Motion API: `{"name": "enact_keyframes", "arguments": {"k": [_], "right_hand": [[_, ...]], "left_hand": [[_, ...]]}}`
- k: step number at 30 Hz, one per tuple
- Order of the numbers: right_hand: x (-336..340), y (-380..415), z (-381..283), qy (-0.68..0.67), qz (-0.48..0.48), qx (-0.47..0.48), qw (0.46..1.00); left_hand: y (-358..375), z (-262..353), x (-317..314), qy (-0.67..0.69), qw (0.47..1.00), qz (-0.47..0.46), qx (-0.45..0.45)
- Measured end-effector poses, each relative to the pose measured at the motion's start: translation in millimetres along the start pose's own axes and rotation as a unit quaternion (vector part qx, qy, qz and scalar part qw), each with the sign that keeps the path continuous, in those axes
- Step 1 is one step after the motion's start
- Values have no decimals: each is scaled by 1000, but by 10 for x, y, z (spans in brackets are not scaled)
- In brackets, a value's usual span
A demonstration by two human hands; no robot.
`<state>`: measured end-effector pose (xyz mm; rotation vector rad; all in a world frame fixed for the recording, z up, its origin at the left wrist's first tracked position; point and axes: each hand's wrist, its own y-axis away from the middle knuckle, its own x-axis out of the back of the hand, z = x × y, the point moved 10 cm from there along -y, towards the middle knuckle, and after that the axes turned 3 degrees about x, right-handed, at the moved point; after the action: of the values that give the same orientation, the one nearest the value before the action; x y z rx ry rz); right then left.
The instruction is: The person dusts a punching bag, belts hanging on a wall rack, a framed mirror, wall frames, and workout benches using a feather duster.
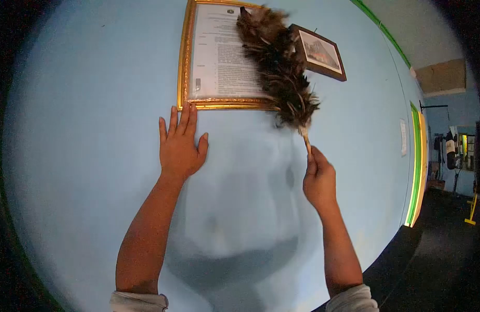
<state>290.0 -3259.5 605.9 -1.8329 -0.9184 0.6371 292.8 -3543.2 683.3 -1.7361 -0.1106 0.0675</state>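
Observation:
My right hand [319, 178] is closed round the thin handle of a feather duster [284, 70] with dark brown feathers. The duster tilts up and to the left, its feathers covering the right side of a gold-framed document [224, 57] on the wall. Fingers stretched and slightly spread, my left hand [182, 143] lies flat on the wall. Its fingertips reach the lower left part of the gold frame. Part of the printed page and the frame's right edge are hidden behind the feathers.
A smaller dark-framed picture [320, 54] hangs tilted just right of the duster. The light blue wall [94, 130] fills most of the view. At far right are a green-edged doorway [416, 166], hanging items [451, 148] and a yellow stand [472, 210] on the dark floor.

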Motion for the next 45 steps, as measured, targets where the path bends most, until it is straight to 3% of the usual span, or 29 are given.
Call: {"name": "enact_keyframes", "arguments": {"k": [3,5,7,10,11,12,13,16,18,21,25,30,31,33,34,36,45], "right_hand": [[14,157,185,23,17,66,997],[-50,647,635,56,16,82,995],[-33,929,761,7,27,61,998],[-27,433,620,14,33,86,996],[-38,163,481,5,3,48,999],[-24,-86,402,-4,20,82,996],[-14,-235,277,-8,-14,10,1000],[13,-254,398,-10,-9,12,1000],[32,-122,537,20,52,78,995],[41,-518,509,14,44,76,996],[54,-1434,-39,24,71,133,988],[81,-1511,-575,128,83,232,961],[141,-1566,-544,156,90,161,970],[184,-1766,-475,149,125,147,970],[180,-1778,-542,151,123,150,969],[70,-1636,-1027,168,71,279,943],[18,-1734,-1594,225,20,268,936]], "left_hand": [[5,-24,-4,12,1000,-11,-2],[8,-32,14,19,1000,-8,3],[-13,-28,16,20,1000,-7,4],[6,2,-23,12,1000,-14,-7],[2,-2,-12,13,1000,-6,-9],[5,-8,0,14,1000,4,-8],[14,-8,-10,12,1000,3,-7],[26,3,18,16,1000,8,-7],[8,-9,15,22,1000,-7,-1],[15,16,37,24,1000,4,-10],[9,10,27,12,1000,-7,-6],[12,-31,-20,28,1000,-1,-3],[23,-29,-11,34,999,5,-8],[28,-41,-6,33,999,6,-6],[26,-38,-1,34,999,10,-8],[28,-41,-1,38,999,13,-5],[45,-73,21,49,998,28,-1]]}}
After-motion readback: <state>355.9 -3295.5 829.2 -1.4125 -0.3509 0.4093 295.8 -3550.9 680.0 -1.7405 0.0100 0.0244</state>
